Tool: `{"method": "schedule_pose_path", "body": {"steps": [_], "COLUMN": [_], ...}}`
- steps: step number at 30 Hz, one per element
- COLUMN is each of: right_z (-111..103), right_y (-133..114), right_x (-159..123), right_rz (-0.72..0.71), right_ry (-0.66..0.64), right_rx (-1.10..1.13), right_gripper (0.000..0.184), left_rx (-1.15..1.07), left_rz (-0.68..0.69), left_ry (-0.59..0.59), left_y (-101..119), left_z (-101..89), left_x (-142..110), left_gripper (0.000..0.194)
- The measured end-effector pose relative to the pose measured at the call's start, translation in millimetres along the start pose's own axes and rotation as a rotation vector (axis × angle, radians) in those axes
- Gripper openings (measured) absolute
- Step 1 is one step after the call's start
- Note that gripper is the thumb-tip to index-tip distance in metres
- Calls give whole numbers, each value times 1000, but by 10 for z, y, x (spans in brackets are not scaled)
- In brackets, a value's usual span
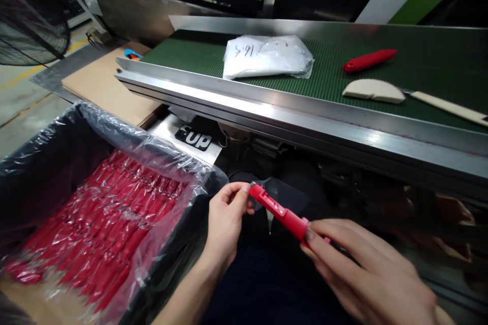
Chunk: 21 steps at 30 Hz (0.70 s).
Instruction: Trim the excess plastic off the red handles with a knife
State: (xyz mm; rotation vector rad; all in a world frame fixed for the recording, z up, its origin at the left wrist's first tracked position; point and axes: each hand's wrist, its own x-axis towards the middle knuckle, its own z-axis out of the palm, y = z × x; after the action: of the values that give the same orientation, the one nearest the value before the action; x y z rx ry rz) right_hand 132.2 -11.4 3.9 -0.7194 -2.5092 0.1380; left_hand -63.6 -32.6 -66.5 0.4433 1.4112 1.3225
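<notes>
My right hand (354,264) grips one end of a long red plastic handle-like part (284,213), which has a recess along its side. The part slants up and left, with its far tip beside the fingers of my left hand (229,208). Those fingers are pinched on what looks like a thin clear plastic bag (292,194) that spreads behind the red part. Whether the tip is inside the bag or only against it, I cannot tell.
At the left a bin lined with clear plastic (190,177) holds many bagged red parts (122,213). On the green conveyor (183,56) lie a white plastic packet (267,56), another red part (369,61) and a cream-coloured tool (375,90). A metal rail (274,97) edges the belt. Cardboard (110,86) and a fan (30,15) stand left.
</notes>
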Motion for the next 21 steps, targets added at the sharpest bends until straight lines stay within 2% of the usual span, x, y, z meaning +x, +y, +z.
{"method": "schedule_pose_path", "body": {"steps": [5, 9, 12, 16, 18, 21], "right_z": [106, 232, 273, 142, 46, -41], "right_y": [53, 106, 123, 166, 194, 165], "right_x": [-170, -222, -186, -254, -354, -457], "right_rz": [-44, -80, -76, 68, 94, 95], "right_ry": [-105, -157, -116, 35, 100, 189], "right_rx": [21, 118, 164, 55, 22, 4], "right_gripper": [25, 35, 31, 20, 26, 34], "left_rx": [-24, 24, 64, 47, 36, 33], "left_rz": [5, 84, 141, 120, 92, 49], "left_ry": [-22, -52, -49, 59, 88, 72], "left_y": [-1, 49, 74, 44, 23, 11], "left_z": [-4, 25, 23, -14, -25, -2], "left_x": [8, -33, -41, 24, 61, 88], "left_gripper": [26, 21, 18, 19, 21, 23]}}
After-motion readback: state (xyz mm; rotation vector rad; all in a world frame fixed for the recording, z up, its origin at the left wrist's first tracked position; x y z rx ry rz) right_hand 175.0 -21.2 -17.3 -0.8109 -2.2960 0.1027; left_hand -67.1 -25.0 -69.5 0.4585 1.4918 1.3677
